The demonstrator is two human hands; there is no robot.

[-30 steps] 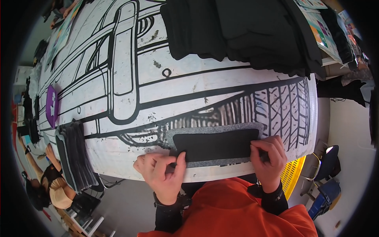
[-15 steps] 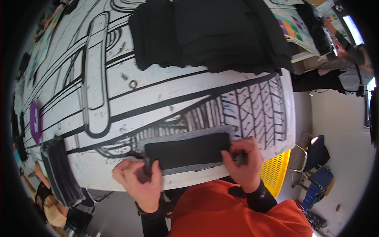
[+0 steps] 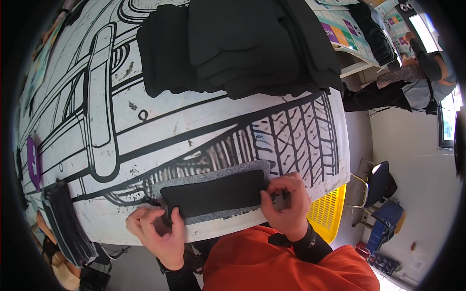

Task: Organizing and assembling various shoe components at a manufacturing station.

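Observation:
A black rectangular piece of cloth (image 3: 213, 194) lies on a larger grey felt-like piece (image 3: 167, 184) at the near edge of the table. My left hand (image 3: 158, 237) has its thumb and curled fingers closed on the black cloth's left end. At the right end, my right hand (image 3: 287, 206) pinches the same cloth between thumb and bent fingers. The grey piece shows as a border along the far and near sides of the black one. My fingers hide the corners.
A pile of folded black cloth (image 3: 242, 48) covers the far part of the white, line-drawn table (image 3: 160, 140). Dark layered pieces (image 3: 70, 223) are stacked at the left edge, beside a purple object (image 3: 33, 162). A yellow basket (image 3: 327, 216) stands at right; other people are nearby.
The whole view has shifted, so the table sits lower and further left in it. Slightly more grey shows along the black cloth's far edge. Both hands keep their places at its ends.

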